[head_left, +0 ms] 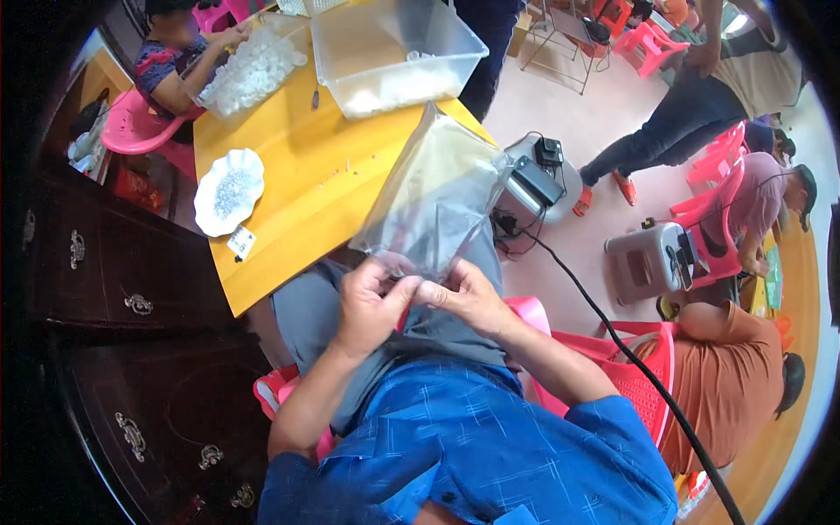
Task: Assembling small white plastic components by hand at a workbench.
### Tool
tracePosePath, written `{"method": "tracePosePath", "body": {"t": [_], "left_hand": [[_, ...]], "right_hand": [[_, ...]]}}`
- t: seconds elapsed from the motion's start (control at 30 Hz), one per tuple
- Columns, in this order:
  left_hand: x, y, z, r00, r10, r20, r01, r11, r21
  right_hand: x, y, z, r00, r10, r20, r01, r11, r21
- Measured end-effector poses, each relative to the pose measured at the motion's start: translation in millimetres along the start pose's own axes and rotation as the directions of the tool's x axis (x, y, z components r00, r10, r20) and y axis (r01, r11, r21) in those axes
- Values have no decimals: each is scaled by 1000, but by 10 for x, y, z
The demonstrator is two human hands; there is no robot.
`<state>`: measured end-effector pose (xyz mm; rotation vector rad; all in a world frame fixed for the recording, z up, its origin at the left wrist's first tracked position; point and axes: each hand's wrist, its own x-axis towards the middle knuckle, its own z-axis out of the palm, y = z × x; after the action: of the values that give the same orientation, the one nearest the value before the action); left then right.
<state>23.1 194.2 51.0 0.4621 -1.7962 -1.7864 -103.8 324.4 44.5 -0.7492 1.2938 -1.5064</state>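
Over the person's lap [319,302], one clear, soft plastic bag [437,188] is pinched at its near end by the bare left hand [369,300] and right hand [472,299], two thumbs meeting. Beyond: one yellow wooden table [306,197], one white scalloped plate [206,194], one large translucent rectangular tub [398,73].

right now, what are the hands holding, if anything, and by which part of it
A clear plastic bag, held at its near end, toward the person's body, by the left hand and right hand together.
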Motion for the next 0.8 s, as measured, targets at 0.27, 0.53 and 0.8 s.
{"method": "tracePosePath", "body": {"t": [0.27,0.53,0.8], "left_hand": [[105,81,166,991,123,49,-131,965,229],[241,26,-186,910,-214,355,256,964,-75],[454,46,-284,863,-296,409,387,909,-158]], "right_hand": [[46,122,-118,988,-85,-129,88,996,20],[52,27,-306,996,-77,52,71,992,104],[155,-21,-321,983,-158,93,155,987,37]]}}
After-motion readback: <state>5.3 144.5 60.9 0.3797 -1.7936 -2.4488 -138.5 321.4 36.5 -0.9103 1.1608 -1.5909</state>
